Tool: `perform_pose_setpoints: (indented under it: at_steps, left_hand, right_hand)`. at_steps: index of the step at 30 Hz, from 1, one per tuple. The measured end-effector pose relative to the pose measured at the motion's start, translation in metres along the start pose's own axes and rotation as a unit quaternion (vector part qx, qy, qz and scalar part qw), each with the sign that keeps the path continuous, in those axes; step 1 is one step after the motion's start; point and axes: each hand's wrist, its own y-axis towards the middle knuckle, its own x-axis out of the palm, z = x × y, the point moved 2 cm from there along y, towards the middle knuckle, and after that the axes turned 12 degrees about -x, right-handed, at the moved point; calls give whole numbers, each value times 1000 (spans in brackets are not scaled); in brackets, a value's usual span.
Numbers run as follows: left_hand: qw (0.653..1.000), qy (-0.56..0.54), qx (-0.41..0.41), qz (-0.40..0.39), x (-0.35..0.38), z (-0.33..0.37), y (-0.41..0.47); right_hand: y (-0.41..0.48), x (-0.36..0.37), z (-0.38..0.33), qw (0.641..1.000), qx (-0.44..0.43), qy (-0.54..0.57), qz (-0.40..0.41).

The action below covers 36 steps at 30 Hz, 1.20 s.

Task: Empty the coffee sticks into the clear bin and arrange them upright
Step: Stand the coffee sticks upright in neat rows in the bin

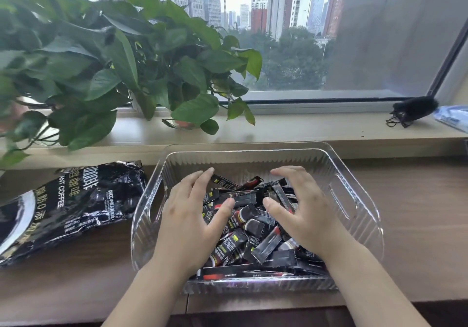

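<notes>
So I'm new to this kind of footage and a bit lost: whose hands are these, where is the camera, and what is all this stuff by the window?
There is no machine here. A person wears a wide-angle camera on the head, looking forward and down, so the single picture shows their own two bare hands.

The left hand and right hand are spread open over a loose heap of black coffee sticks inside a clear ribbed bin. The sticks lie flat and jumbled, not upright yet. Neither hand clearly grips anything.

Left of the bin lies the crumpled black coffee bag, looking emptied. All this sits on a wooden counter. Behind, on the window sill, are a leafy plant and a small black object.
</notes>
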Motion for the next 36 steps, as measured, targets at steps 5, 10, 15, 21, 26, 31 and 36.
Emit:
perform_pose_setpoints:
  at_steps: [5, 10, 15, 21, 26, 31, 36]
  left_hand:
    - [1000, -15, -3, -16, 2, 1, 0]
    - [1000, -13, -21, -15, 3, 2, 1]
    - [999, -24, -37, -18, 5, -1, 3]
    - [999, -22, -41, -19, 5, 0, 4]
    - [999, -7, -43, -12, 4, -1, 3]
    - [999, 8, -31, -8, 3, -1, 2]
    - [999, 29, -21, -6, 6, -4, 2]
  right_hand:
    - [-1, 1, -2, 1000, 2, -3, -15]
    - [0, 2, -4, 1000, -1, 4, -14]
    - [0, 4, -4, 1000, -1, 13, -6]
    - [1, 4, -4, 1000, 0, 17, -7]
    - [1, 3, -5, 1000, 0, 16, -10]
    - [1, 5, -4, 1000, -4, 7, -23]
    - [0, 7, -2, 999, -3, 4, -33]
